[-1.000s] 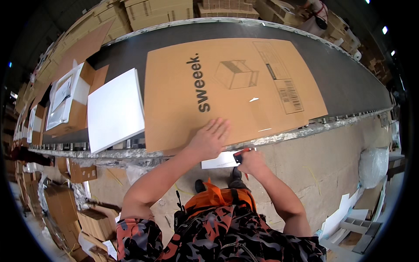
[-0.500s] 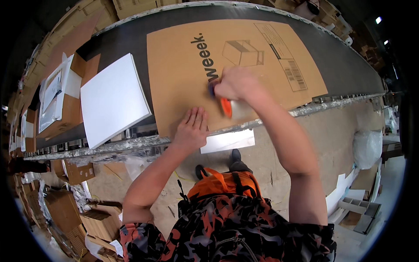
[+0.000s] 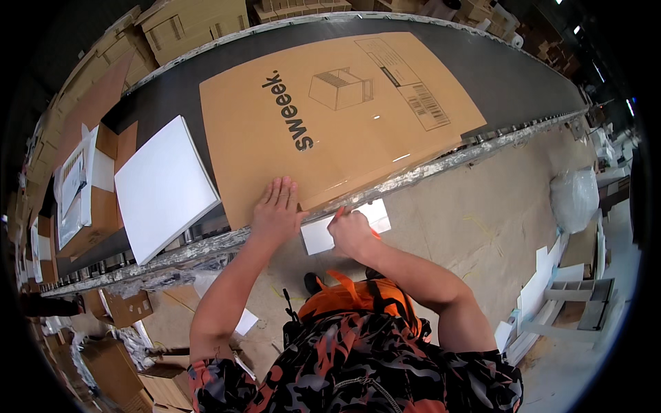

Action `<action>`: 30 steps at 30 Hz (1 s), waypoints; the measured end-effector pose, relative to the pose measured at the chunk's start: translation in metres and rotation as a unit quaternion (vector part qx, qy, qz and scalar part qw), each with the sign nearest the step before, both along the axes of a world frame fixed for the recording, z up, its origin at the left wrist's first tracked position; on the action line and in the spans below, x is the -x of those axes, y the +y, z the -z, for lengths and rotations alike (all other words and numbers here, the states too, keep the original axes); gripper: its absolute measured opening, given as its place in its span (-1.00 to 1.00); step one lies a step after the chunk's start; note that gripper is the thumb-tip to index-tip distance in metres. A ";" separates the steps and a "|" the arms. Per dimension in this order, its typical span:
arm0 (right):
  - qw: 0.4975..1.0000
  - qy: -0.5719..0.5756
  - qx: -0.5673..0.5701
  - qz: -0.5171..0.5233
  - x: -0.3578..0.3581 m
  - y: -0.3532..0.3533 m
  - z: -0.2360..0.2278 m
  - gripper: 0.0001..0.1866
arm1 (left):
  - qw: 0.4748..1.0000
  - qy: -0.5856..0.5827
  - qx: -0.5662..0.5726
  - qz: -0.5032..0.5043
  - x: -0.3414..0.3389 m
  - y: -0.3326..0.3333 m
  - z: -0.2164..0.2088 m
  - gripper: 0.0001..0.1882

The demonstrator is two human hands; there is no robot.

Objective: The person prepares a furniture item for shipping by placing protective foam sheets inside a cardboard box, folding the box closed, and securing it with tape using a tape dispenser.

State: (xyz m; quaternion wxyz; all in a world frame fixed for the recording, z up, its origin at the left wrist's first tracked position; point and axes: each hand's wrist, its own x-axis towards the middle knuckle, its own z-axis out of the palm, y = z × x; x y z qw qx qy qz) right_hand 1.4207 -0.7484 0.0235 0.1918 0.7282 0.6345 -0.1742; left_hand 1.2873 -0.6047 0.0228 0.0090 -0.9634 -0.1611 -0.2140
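A large flat cardboard box (image 3: 248, 124) with dark print, a line drawing and a label lies on the grey conveyor belt (image 3: 530, 86). My left hand (image 3: 277, 213) rests flat on its near edge, fingers stretched out. Just off that edge, my right hand (image 3: 352, 233) is closed around an orange tape dispenser (image 3: 340, 212), of which only small orange parts show. Shiny strips on the cardboard near this edge look like clear tape. Left of the box, a white flat panel or stack (image 3: 162, 186) overhangs the conveyor's metal edge.
Further left, an open carton (image 3: 103, 210) holds white, plastic-wrapped contents. A white sheet (image 3: 320, 237) lies below the conveyor edge. Cartons (image 3: 196, 31) are piled beyond the belt. On the floor stand a plastic-wrapped bundle (image 3: 575, 199) at right and opened boxes (image 3: 110, 368) at lower left.
My right hand has moved with the tape dispenser from over the box toward me, down past its near edge. My left hand stays on the box. The whole view has shifted.
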 end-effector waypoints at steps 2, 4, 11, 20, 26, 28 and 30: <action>0.996 0.025 -0.087 0.002 -0.013 -0.030 -0.013 -0.44 | 0.999 -0.033 0.008 -0.009 0.009 -0.009 -0.013 -0.42; 0.977 0.058 -0.200 -0.033 -0.044 -0.063 -0.034 -0.31 | 0.984 -0.101 0.124 -0.074 0.019 -0.041 -0.027 -0.48; 0.879 0.172 -0.349 -0.276 -0.135 -0.090 -0.105 -0.20 | 0.475 -0.316 0.816 -0.096 -0.040 -0.143 -0.023 -0.71; 0.772 0.313 -0.401 -0.381 -0.201 -0.073 -0.108 -0.34 | 0.285 -0.524 0.797 -0.094 -0.104 -0.201 -0.031 -0.85; 0.806 0.222 -0.359 -0.414 -0.218 -0.061 -0.133 -0.39 | 0.593 -0.543 0.488 -0.340 -0.108 -0.179 -0.050 -0.89; 0.846 0.140 -0.327 -0.397 -0.260 -0.062 -0.140 -0.40 | 0.557 -0.594 0.416 -0.404 -0.075 -0.149 -0.032 -0.91; 0.861 0.097 -0.325 -0.379 -0.275 -0.057 -0.148 -0.41 | 0.655 -0.538 0.307 -0.433 -0.077 -0.132 -0.024 -0.89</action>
